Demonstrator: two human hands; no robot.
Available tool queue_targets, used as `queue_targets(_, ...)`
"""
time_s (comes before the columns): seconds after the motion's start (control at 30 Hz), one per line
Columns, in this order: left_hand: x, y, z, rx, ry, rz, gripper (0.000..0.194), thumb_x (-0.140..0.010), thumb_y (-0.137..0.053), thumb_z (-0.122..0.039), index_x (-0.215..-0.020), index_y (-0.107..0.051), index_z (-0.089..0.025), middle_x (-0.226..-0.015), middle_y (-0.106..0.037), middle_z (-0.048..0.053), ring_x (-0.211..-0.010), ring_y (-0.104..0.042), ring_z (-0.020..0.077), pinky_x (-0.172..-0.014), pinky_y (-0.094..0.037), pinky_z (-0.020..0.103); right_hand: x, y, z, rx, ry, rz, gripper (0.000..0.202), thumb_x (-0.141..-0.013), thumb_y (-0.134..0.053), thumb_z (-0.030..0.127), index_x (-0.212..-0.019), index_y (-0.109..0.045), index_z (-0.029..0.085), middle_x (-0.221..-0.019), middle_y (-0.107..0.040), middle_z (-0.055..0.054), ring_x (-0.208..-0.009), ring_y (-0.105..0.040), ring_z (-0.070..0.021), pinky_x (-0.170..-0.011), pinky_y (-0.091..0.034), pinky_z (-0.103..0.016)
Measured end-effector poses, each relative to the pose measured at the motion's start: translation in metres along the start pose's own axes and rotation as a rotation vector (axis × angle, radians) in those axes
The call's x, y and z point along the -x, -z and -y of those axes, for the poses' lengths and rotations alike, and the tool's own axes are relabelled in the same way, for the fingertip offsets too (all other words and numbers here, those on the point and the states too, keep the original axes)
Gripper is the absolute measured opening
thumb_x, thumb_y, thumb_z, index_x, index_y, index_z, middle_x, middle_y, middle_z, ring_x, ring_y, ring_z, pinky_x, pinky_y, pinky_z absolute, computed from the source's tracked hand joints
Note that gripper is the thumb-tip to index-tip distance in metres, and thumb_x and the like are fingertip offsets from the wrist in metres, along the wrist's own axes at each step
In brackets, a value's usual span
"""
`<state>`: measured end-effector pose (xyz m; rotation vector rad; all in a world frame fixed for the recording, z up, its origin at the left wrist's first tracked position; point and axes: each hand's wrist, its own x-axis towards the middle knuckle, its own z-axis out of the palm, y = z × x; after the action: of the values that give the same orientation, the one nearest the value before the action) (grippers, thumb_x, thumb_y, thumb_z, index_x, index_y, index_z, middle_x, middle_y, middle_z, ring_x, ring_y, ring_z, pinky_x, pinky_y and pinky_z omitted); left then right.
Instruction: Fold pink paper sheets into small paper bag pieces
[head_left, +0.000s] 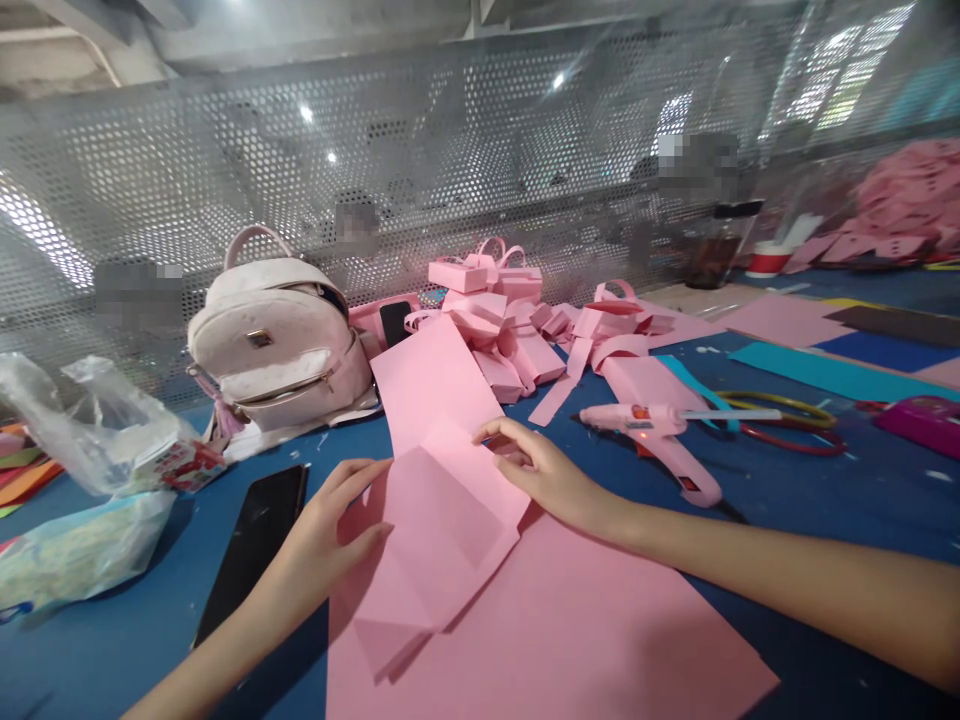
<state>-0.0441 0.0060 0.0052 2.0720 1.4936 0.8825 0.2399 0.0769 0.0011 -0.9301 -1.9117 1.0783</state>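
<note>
My left hand [326, 535] grips the left edge of a creased, folded pink paper [439, 545], fingers on top and thumb nearer me. At its upper right edge my right hand [540, 475] pinches the same paper, the fingertips curled and partly out of sight. Fold lines run across the paper, and its lower end is bent into a flap. Beneath it lies a large flat pink sheet [600, 630]. Another pink sheet [431, 375] reaches away behind the folded one. To the right of my right hand rests a pink hot glue gun [652, 430].
A pale backpack [274, 345] stands at the back left beside heaped pink paper boxes [510, 320]. A black phone [255, 540] lies by my left forearm, near plastic bags [97, 560]. Scissors [787, 435] and a magenta tool [922, 425] are at right. A perforated metal panel [450, 130] closes the back.
</note>
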Motion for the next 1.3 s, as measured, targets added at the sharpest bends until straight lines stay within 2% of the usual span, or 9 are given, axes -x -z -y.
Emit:
queue_targets(0.3,0.005,0.001,-0.01,-0.072,-0.032,-0.015,0.052,-0.092,-0.059,-0.027,-0.143,-0.05,-0.033,-0.133,-0.061,0.007,-0.12,-0.059,0.0285,-0.105,-0.045,0.045,0.002,-0.001,0.003,0.019,0.008,0.0,0.026,-0.087,-0.045,0.015,-0.106,-0.061,0.023,-0.115,-0.065,-0.006,-0.109,-0.06,-0.0212,-0.085,-0.046,-0.034)
queue_targets(0.4,0.006,0.0,-0.01,-0.047,-0.007,-0.037,0.055,-0.09,-0.063,-0.032,-0.143,-0.051,-0.033,-0.141,-0.06,0.005,-0.128,-0.055,0.0304,-0.111,-0.04,0.048,0.004,-0.001,0.005,0.02,0.011,-0.002,0.029,-0.087,-0.045,0.014,-0.11,-0.061,0.023,-0.122,-0.064,-0.006,-0.113,-0.059,-0.0213,-0.091,-0.046,-0.036)
queue_targets(0.57,0.008,0.006,-0.019,0.026,0.054,-0.114,0.046,-0.087,-0.065,-0.029,-0.133,-0.063,-0.031,-0.136,-0.066,0.001,-0.128,-0.059,0.028,-0.105,-0.047,0.038,0.006,-0.001,0.005,0.038,0.068,-0.001,0.048,-0.085,-0.045,0.011,-0.13,-0.055,0.025,-0.141,-0.054,-0.008,-0.125,-0.053,-0.0213,-0.099,-0.046,-0.037)
queue_targets(0.7,0.012,0.019,-0.032,-0.127,-0.085,-0.302,0.037,-0.09,-0.063,-0.024,-0.126,-0.066,-0.031,-0.121,-0.073,0.001,-0.11,-0.068,0.0224,-0.091,-0.053,0.028,0.006,-0.002,0.001,0.11,0.18,-0.003,0.063,-0.083,-0.049,0.009,-0.143,-0.044,0.026,-0.146,-0.05,-0.01,-0.13,-0.051,-0.0229,-0.102,-0.046,-0.041)
queue_targets(0.83,0.016,0.024,-0.04,-0.349,-0.371,-0.43,0.033,-0.094,-0.058,-0.015,-0.123,-0.064,-0.027,-0.101,-0.073,0.002,-0.087,-0.067,0.0168,-0.079,-0.05,0.027,0.006,-0.004,0.0,0.183,0.317,-0.042,0.057,-0.085,-0.053,0.009,-0.138,-0.05,0.031,-0.14,-0.053,-0.006,-0.131,-0.049,-0.0215,-0.112,-0.041,-0.043)
queue_targets(0.97,0.021,0.017,-0.048,-0.439,-0.614,-0.35,0.032,-0.094,-0.055,-0.003,-0.12,-0.062,-0.019,-0.085,-0.07,0.002,-0.079,-0.064,0.0156,-0.075,-0.048,0.027,0.007,-0.003,0.001,0.279,0.362,-0.119,0.065,-0.088,-0.06,0.015,-0.146,-0.038,0.034,-0.149,-0.04,-0.006,-0.14,-0.038,-0.024,-0.115,-0.039,-0.046)
queue_targets(1.1,0.029,0.008,-0.059,-0.465,-0.691,-0.267,0.025,-0.099,-0.048,-0.006,-0.118,-0.062,-0.016,-0.093,-0.073,0.006,-0.081,-0.069,0.0148,-0.072,-0.051,0.022,0.009,0.001,0.004,0.456,0.528,-0.148,0.076,-0.092,-0.062,0.021,-0.155,-0.02,0.032,-0.153,-0.034,-0.01,-0.144,-0.03,-0.0262,-0.119,-0.031,-0.049)
queue_targets(1.2,0.033,0.0,-0.06,-0.361,-0.667,-0.126,0.03,-0.099,-0.043,-0.008,-0.123,-0.057,-0.017,-0.104,-0.074,0.009,-0.087,-0.073,0.0143,-0.07,-0.054,0.017,0.012,0.004,0.011,0.574,0.677,-0.153,0.064,-0.095,-0.062,0.025,-0.151,-0.03,0.027,-0.147,-0.04,-0.012,-0.14,-0.035,-0.0254,-0.116,-0.036,-0.044)
queue_targets(1.3,0.035,-0.01,-0.055,-0.183,-0.623,0.1,0.04,-0.096,-0.04,-0.013,-0.132,-0.053,-0.021,-0.12,-0.071,0.01,-0.103,-0.072,0.0176,-0.076,-0.058,0.019,0.017,0.008,0.023,0.684,0.826,-0.162,0.039,-0.099,-0.055,0.023,-0.137,-0.048,0.023,-0.139,-0.047,-0.012,-0.137,-0.039,-0.023,-0.112,-0.04,-0.04)
